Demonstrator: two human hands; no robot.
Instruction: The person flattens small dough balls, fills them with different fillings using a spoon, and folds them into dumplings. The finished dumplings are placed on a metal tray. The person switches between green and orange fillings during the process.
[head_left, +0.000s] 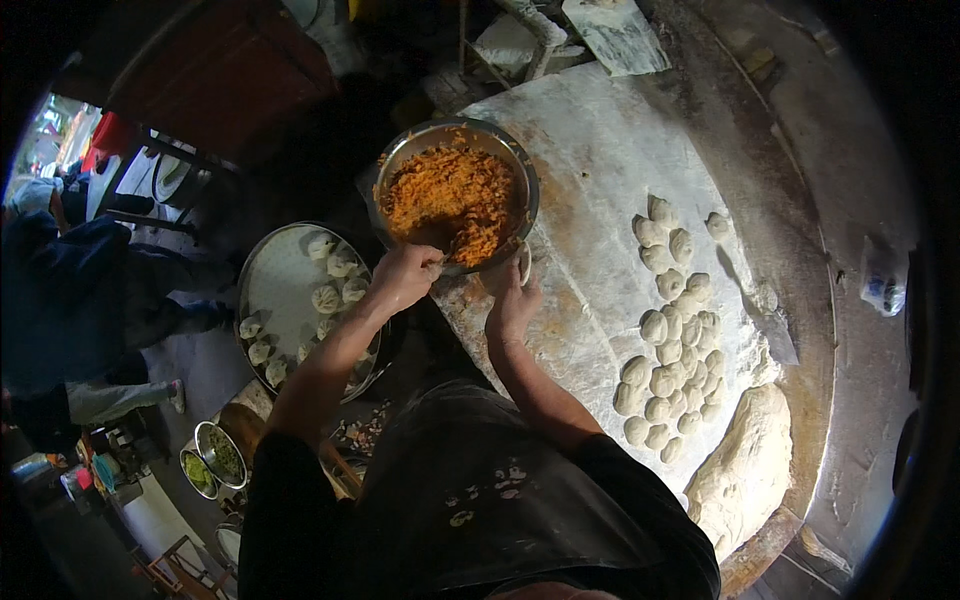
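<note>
My left hand (411, 274) is at the near rim of a metal bowl (532, 180), fingers closed on what looks like the handle of a small utensil, mostly hidden. Shredded orange filling (450, 187) fills the bowl, with a hollow scooped at its near side. Just right of there, my right hand (514, 306) holds a round dough wrapper (526, 262) on edge, close against the bowl's outside. Left of my left forearm, a round tray (274, 259) carries several pleated buns (325, 298), some hidden by the arm.
On the floured table (585, 247) lie several dough pieces (670, 352), a large dough mass (742, 465) and a scraper with a flat blade (776, 337). Two bowls of green filling (223, 456) stand lower left. Another person (67, 300) is at far left.
</note>
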